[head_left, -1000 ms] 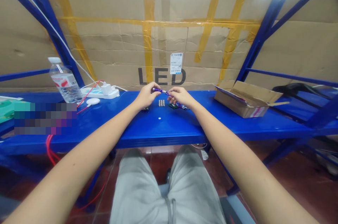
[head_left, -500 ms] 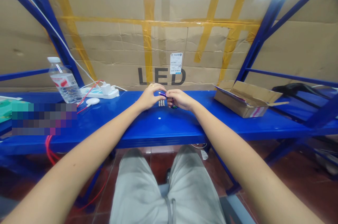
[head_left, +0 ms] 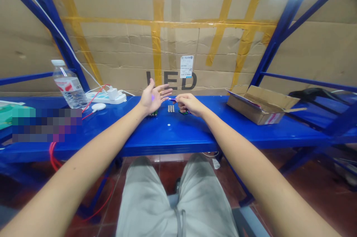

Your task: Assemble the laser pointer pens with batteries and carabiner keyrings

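Note:
My right hand (head_left: 189, 104) pinches a small purple penlight (head_left: 172, 99), its silver tip pointing left. A violet spot of light falls on the palm of my left hand (head_left: 155, 97), which is open with its fingers stretched toward the penlight and holds nothing. Below and between the hands, small silver button cells (head_left: 171, 108) lie in neat rows on the blue table (head_left: 173, 136). Several dark green tubes (head_left: 153, 114) lie partly hidden beneath my left hand. Something green (head_left: 184, 112) shows under my right hand, too covered to make out.
An open cardboard box (head_left: 251, 108) stands on the right. To the left are a water bottle (head_left: 69, 84), a white power strip (head_left: 107, 96) and a round white device (head_left: 98, 107). A large taped carton (head_left: 125, 51) walls off the back. One white dot (head_left: 169, 125) lies near the front.
My left hand has moved away from the penlight and opened, palm turned toward it. A violet spot now shows on that palm. My right hand stays in place with the penlight.

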Demonstrator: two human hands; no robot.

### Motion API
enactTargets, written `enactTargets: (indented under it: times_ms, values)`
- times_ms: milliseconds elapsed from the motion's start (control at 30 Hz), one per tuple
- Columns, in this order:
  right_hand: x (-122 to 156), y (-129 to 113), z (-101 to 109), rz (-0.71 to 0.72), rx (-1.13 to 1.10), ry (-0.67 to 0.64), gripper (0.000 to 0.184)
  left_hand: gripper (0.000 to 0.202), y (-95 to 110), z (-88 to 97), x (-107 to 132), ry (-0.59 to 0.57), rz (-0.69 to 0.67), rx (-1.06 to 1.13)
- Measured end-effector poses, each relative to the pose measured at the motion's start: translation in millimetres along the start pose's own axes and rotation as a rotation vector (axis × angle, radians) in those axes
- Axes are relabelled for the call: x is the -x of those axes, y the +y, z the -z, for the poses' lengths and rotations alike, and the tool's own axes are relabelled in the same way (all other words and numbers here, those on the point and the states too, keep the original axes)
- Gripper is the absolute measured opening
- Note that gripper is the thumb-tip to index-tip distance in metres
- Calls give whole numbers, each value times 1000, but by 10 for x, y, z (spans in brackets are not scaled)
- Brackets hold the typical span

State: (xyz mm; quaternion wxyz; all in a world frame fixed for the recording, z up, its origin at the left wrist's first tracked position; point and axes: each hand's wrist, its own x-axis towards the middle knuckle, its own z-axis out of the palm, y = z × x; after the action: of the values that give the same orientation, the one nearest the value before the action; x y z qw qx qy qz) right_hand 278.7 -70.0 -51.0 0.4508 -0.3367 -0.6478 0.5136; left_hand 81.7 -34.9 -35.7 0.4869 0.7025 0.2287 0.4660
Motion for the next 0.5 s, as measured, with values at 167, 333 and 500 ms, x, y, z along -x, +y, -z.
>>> enactTargets:
  times_ms: [167,333,500]
  values:
    - [-8,9,7,21,35,-4,16,97,-15,16,0,18,43,83]
    - [-4,7,5,13,52,-7,17,92,-14,37,1,-26,28,3]
    - [3,2,-4,-2,62,5,16,91,-22,26,9,-20,54,77]
